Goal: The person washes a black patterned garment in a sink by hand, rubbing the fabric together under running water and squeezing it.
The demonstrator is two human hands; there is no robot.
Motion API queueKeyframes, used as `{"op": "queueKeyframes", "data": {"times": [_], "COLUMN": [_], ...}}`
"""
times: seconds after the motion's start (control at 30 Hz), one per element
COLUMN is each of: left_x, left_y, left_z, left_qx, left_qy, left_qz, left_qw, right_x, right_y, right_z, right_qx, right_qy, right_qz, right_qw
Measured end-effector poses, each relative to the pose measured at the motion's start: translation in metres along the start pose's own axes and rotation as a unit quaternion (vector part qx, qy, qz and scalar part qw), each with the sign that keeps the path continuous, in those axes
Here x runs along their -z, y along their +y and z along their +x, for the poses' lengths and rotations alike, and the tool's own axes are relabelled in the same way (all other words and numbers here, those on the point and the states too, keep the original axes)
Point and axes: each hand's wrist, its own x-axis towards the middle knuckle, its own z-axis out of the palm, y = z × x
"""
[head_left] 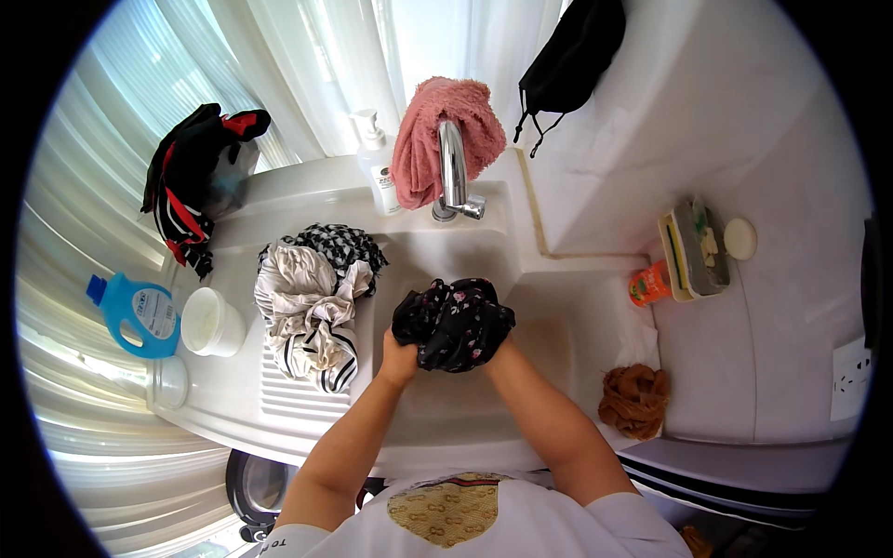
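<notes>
Both my hands hold a bunched black floral garment (pixel 452 324) above the basin of a white laundry sink (pixel 539 349). My left hand (pixel 400 358) grips its left side, the fingers mostly tucked under the cloth. On the right side, my right hand (pixel 503 352) is almost wholly covered by the fabric, with only the wrist area showing. Left of the basin, a heap of pale, striped clothes (pixel 307 307) and a black-and-white patterned cloth (pixel 344 249) lie on the ribbed washboard (pixel 288 398).
A chrome faucet (pixel 452 167) draped with a pink towel (pixel 423 149) stands behind the basin, beside a pump bottle (pixel 379 172). A blue detergent bottle (pixel 144 316) and white tub (pixel 212 322) are at left. A brown cloth (pixel 634 400) and wall soap holder (pixel 696 251) are at right.
</notes>
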Motion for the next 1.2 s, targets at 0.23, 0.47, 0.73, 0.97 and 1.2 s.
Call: {"op": "queueKeyframes", "data": {"times": [0.23, 0.47, 0.73, 0.97, 1.2], "left_x": [-0.001, -0.009, -0.017, -0.014, -0.003], "left_y": [0.022, 0.019, 0.026, 0.021, 0.023], "left_z": [-0.001, -0.003, -0.017, -0.025, -0.016], "left_qx": [0.145, -0.095, -0.194, -0.214, -0.137], "left_qy": [0.057, -0.027, -0.042, -0.081, -0.146], "left_qz": [-0.109, 0.243, 0.363, 0.426, 0.399], "left_qw": [0.982, 0.965, 0.911, 0.875, 0.895], "right_x": [-0.06, -0.069, -0.052, -0.02, -0.035], "right_y": [-0.025, -0.02, -0.004, 0.009, 0.005], "right_z": [-0.035, -0.02, -0.017, -0.023, -0.027], "right_qx": [0.012, -0.017, 0.017, -0.009, -0.004], "right_qy": [0.1, 0.233, 0.312, 0.361, 0.391], "right_qz": [0.045, -0.299, -0.252, -0.202, -0.18], "right_qw": [0.994, 0.925, 0.916, 0.91, 0.903]}}
